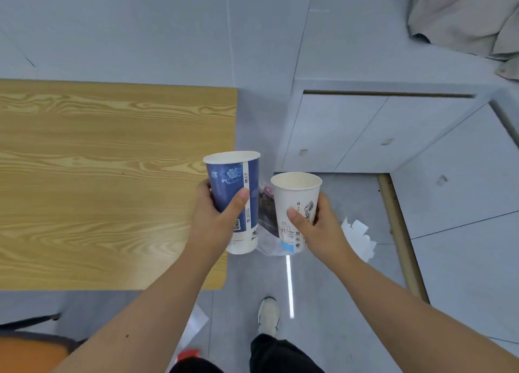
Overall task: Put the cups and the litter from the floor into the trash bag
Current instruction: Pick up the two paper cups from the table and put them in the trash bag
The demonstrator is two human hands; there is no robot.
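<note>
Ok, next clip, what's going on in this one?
A person stands beside a wooden table with a paper cup in each hand. The left hand grips a tall blue cup; the right hand grips a shorter white cup. Both cups are upright and look empty. White paper scraps and a clear wrapper lie on the floor below. No trash bag is clearly visible.

Even, cool overhead light filled the scene; a ceiling strip glared as a bright line on the glossy floor. Shadows were soft, edges bowed and slightly blurred.
</note>
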